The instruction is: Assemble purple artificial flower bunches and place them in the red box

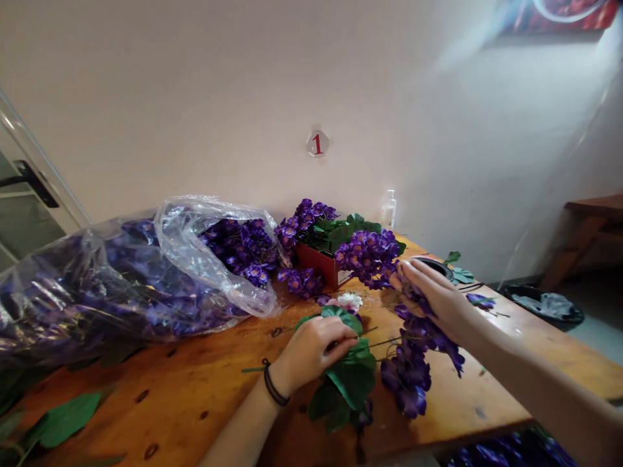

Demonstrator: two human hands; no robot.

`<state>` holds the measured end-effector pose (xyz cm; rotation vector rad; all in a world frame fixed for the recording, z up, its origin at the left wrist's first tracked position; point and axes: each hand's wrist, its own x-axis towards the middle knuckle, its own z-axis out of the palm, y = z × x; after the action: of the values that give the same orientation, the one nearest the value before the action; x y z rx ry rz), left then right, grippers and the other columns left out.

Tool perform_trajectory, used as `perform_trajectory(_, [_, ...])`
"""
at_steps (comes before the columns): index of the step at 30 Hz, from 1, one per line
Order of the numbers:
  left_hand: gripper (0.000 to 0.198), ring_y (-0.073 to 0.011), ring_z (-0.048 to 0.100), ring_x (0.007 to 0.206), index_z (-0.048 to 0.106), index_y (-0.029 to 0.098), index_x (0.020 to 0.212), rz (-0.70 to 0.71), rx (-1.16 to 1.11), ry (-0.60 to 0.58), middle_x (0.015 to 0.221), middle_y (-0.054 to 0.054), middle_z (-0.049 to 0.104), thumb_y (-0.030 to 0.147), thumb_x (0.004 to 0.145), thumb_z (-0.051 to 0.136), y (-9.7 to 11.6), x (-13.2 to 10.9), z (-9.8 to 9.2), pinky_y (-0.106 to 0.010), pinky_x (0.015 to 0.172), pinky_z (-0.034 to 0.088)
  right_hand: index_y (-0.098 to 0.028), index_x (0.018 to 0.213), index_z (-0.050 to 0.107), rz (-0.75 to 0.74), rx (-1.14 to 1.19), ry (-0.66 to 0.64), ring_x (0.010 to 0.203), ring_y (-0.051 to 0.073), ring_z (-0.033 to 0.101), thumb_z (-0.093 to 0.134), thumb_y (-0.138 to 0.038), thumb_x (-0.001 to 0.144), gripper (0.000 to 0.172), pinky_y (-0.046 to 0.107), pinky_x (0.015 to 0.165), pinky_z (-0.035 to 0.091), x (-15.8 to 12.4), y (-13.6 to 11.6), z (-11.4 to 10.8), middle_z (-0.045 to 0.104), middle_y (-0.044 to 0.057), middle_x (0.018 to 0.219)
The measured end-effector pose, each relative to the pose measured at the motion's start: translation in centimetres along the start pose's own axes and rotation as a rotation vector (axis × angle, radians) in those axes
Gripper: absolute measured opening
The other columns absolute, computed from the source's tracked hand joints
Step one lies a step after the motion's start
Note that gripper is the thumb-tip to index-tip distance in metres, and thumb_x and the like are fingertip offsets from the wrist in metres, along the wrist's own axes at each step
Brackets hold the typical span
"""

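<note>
My left hand (316,347) is closed around the stem of an artificial purple flower spray, among its broad green leaves (353,379). The stem's bare end pokes out to the left of my wrist, which wears a dark band. At the other end, loose purple blossoms (409,370) spread out and droop above the table. My right hand (433,292) lies along the upper blossoms with its fingers stretched out and touching the petals; its thumb is mostly hidden. Just behind it are more purple blossoms (370,253) beside a red box (316,263) with green leaves on top.
A clear plastic bag (121,279) full of purple flowers covers the left of the wooden table (195,389). A small bottle (389,209) stands by the wall. Nearby lie a white flower (349,300) and loose petals (481,300). A lined bin (545,305) stands beyond the right edge.
</note>
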<state>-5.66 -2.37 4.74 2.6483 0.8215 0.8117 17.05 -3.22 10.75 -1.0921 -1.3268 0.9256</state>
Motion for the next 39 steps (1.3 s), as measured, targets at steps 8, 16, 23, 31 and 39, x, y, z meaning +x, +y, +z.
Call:
perform_trajectory(8, [0.017, -0.012, 0.055, 0.075, 0.064, 0.016, 0.085, -0.033, -0.172, 0.07, 0.078, -0.002, 0.061, 0.026, 0.09, 0.05, 0.6, -0.1, -0.8, -0.022, 0.07, 0.04, -0.023, 0.075, 0.045, -0.061, -0.032, 0.013, 0.062, 0.012, 0.041, 0.053, -0.054, 0.081, 0.033, 0.021, 0.054, 0.04, -0.5, 2.3, 1.5, 0.041, -0.002, 0.07])
perform_trajectory(16, [0.019, -0.0115, 0.054, 0.074, 0.064, 0.017, 0.084, -0.055, -0.133, 0.06, 0.076, -0.001, 0.059, 0.027, 0.091, 0.05, 0.4, 0.0, -0.9, -0.022, 0.07, 0.04, -0.024, 0.082, 0.048, -0.062, -0.117, 0.003, 0.07, 0.013, 0.048, 0.049, -0.053, 0.085, 0.029, 0.02, 0.063, 0.043, -0.3, 3.4, 0.2, 0.049, -0.001, 0.078])
perform_trajectory(23, [0.019, -0.0115, 0.054, 0.074, 0.064, 0.016, 0.084, -0.041, -0.126, 0.046, 0.077, -0.002, 0.06, 0.027, 0.091, 0.05, 0.5, -0.1, -0.8, -0.022, 0.07, 0.039, -0.023, 0.078, 0.047, -0.071, -0.105, -0.014, 0.07, 0.012, 0.047, 0.051, -0.052, 0.084, 0.03, 0.019, 0.063, 0.043, -0.4, 3.2, 0.3, 0.047, -0.001, 0.077])
perform_trajectory(31, [0.019, -0.0125, 0.055, 0.076, 0.064, 0.017, 0.085, -0.039, -0.122, 0.038, 0.079, -0.002, 0.061, 0.028, 0.091, 0.05, 0.6, 0.0, -0.9, -0.023, 0.072, 0.041, -0.023, 0.08, 0.051, -0.072, -0.137, 0.024, 0.078, 0.015, 0.052, 0.054, -0.053, 0.081, 0.03, 0.021, 0.07, 0.046, -0.2, 3.1, 0.5, 0.053, 0.001, 0.082])
perform_trajectory(39, [0.019, -0.0129, 0.056, 0.075, 0.065, 0.018, 0.086, -0.041, -0.12, 0.041, 0.079, -0.002, 0.062, 0.028, 0.091, 0.05, 0.5, 0.0, -0.9, -0.024, 0.071, 0.042, -0.023, 0.072, 0.047, -0.154, -0.264, 0.02, 0.067, 0.016, 0.05, 0.046, -0.063, 0.08, 0.041, 0.023, 0.055, 0.043, -0.6, 2.7, 0.6, 0.049, 0.002, 0.07])
